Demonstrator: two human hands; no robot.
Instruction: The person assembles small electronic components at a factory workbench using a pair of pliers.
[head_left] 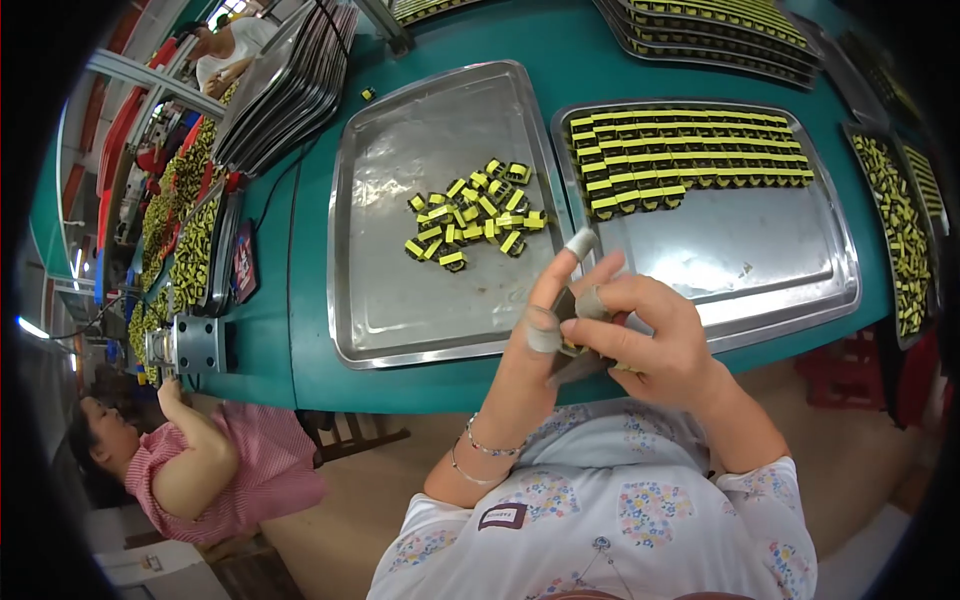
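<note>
From where I stand, the left hand [543,325] is half open, pale tape [580,243] on a raised finger, and the right hand [660,335] curls close against it; I can't tell what either grips. Yellow-and-black parts [453,259] lie heaped in the left tray [400,312], with neat rows [690,143] at the right tray's [745,240] far side.

The left hand [533,345] and right hand [655,330] are partly covering a dark piece [564,304], obscuring its shape. The view's upper edge is cutting off the stacked trays [632,46].
</note>
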